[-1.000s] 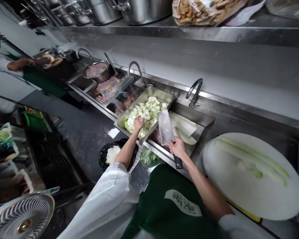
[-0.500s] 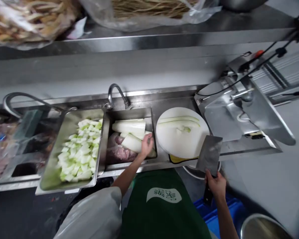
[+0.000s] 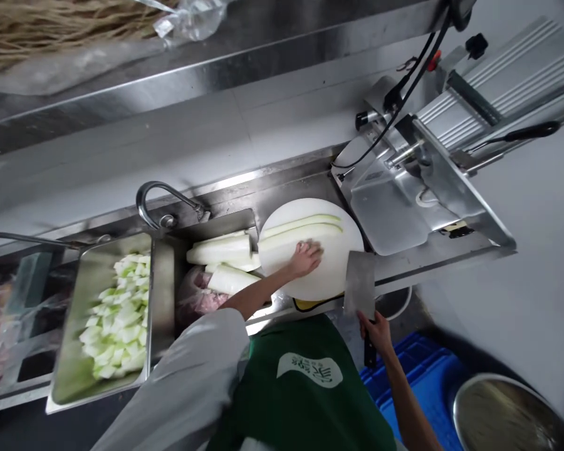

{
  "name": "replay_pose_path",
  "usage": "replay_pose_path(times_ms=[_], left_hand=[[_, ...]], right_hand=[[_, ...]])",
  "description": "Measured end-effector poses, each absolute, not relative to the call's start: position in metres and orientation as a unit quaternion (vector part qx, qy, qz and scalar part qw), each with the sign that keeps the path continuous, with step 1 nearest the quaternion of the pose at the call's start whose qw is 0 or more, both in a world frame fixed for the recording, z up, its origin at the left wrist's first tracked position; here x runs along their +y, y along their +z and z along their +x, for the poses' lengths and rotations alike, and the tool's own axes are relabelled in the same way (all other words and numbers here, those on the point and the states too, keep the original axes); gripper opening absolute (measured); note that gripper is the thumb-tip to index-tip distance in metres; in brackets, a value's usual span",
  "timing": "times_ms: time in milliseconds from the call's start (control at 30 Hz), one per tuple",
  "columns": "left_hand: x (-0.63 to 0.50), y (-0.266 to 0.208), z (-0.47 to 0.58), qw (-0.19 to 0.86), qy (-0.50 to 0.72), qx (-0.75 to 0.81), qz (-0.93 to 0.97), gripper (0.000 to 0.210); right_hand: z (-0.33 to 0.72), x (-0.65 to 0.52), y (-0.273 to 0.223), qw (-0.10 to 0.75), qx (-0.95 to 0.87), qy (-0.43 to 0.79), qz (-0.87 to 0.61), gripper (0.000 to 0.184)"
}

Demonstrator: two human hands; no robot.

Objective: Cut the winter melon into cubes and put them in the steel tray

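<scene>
My left hand (image 3: 306,258) is over the round white cutting board (image 3: 329,272). Its fingers are smeared by motion, and whatever lies under them is hidden. Behind it, long pale green-edged strips of melon or gourd (image 3: 301,232) lie on the board. My right hand (image 3: 376,332) grips the black handle of a cleaver (image 3: 360,285), whose broad blade points away from me at the board's right edge. Left of the board, large peeled pale pieces (image 3: 219,250) lie in a sink with bagged pink meat (image 3: 209,302).
A deep metal tray (image 3: 68,351) of cut pale-green chunks (image 3: 120,319) stands at the left. A faucet (image 3: 145,197) arches behind the sink. To the right sits a metal slicer (image 3: 390,213); a shelf (image 3: 192,75) overhangs the back. Below are a blue crate (image 3: 418,369) and a metal pot (image 3: 502,407).
My left hand has moved right, from the peeled pieces in the sink onto the board, where small scraps lay before. The view has turned right. My right hand still holds the cleaver.
</scene>
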State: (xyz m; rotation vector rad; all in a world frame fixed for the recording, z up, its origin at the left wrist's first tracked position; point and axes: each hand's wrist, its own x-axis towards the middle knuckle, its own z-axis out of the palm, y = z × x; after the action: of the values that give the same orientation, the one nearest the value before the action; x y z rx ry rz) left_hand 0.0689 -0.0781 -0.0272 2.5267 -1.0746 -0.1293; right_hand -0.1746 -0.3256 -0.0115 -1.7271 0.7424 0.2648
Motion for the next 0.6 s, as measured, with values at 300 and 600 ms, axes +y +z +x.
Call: replay_pose_path(times_ms=[300, 600], left_hand=[[-0.100, -0.028, 0.020, 0.312, -0.001, -0.099, 0.945, 0.057], [-0.075, 0.005, 0.005, 0.389, 0.097, 0.042, 0.915, 0.037]], right_hand=[[-0.117, -0.289, -0.007, 0.539, 0.219, 0.258, -0.771, 0.040], [-0.099, -0.206, 0.019, 0.462, 0.040, 0.232, -0.855, 0.028]])
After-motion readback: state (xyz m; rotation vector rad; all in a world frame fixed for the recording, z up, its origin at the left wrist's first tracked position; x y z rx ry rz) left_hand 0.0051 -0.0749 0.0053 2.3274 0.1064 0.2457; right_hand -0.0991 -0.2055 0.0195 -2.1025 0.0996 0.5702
